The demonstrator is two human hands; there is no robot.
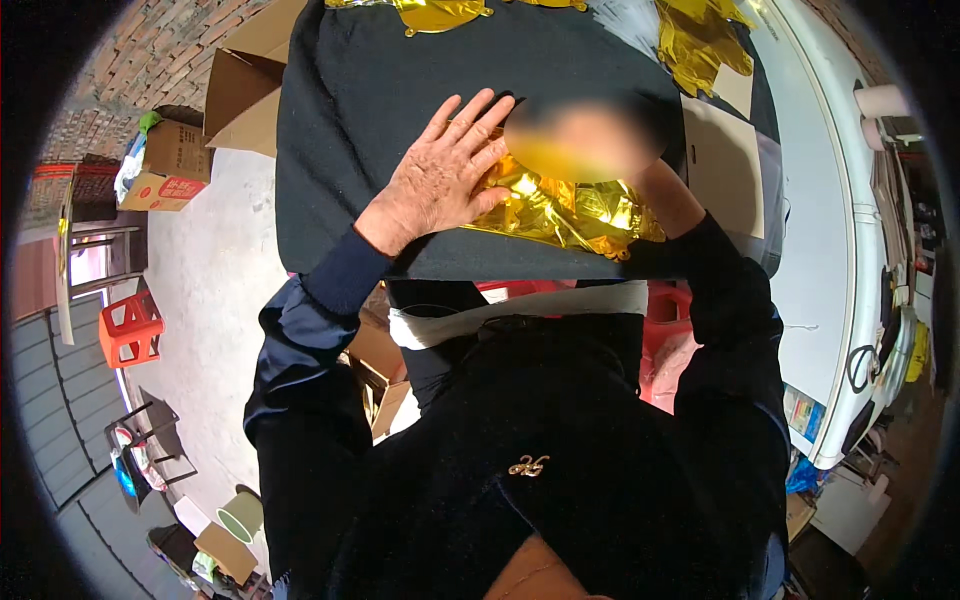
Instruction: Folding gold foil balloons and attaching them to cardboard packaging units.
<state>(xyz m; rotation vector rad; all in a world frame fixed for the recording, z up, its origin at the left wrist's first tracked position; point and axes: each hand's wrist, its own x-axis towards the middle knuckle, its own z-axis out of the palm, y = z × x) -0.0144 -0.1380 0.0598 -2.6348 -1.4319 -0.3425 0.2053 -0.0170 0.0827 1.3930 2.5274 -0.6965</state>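
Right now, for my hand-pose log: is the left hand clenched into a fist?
No, the left hand has its fingers extended beside gold foil.

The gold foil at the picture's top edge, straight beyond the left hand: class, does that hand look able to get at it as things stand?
Probably yes: the left hand is spread open, seemingly gripping nothing, and only bare black cloth shows between it and the far foil, though a stretch seems needed.
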